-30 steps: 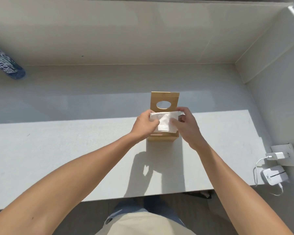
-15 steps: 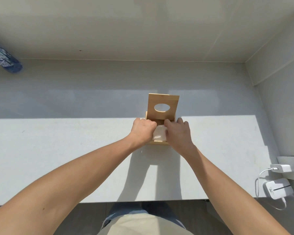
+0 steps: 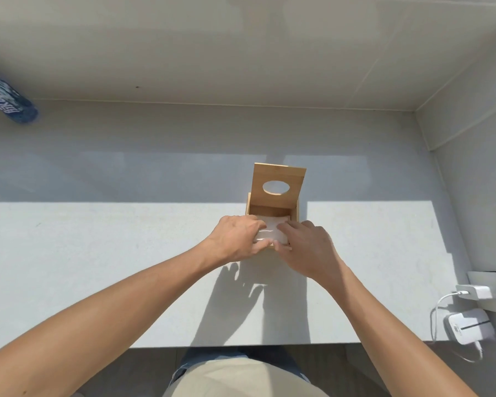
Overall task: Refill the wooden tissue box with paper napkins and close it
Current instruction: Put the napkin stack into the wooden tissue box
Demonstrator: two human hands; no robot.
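Bamboo-coloured wood makes up the tissue box (image 3: 272, 213), which stands near the middle of the pale counter (image 3: 98, 267), half in sun and half in the shadow band behind it. Its lid (image 3: 279, 188), with an oval slot cut through it, stands raised at the far side of the box, tilted only a little past upright. The white paper napkins (image 3: 272, 233) lie inside the open top, filling most of the opening, their near edge riding at about the level of the front wall.

Both hands work from the near side. The left hand (image 3: 236, 239) has its fingers flat on the left part of the stack with the thumb down at the front wall; its grip is pressed onto the napkins rather than pinching them. The right hand (image 3: 307, 249) lies fingers-down on the right part, likewise pressing, not closed around anything.

The step in hand looks like seating the stack down into the box. What the closing turns on is that the lid lies straight beyond both hands, hinged along the far edge, so it has to swing toward the person and down over the place the fingers now cover. Either hand is about equally near; the right sits slightly closer to the lid's free edge.
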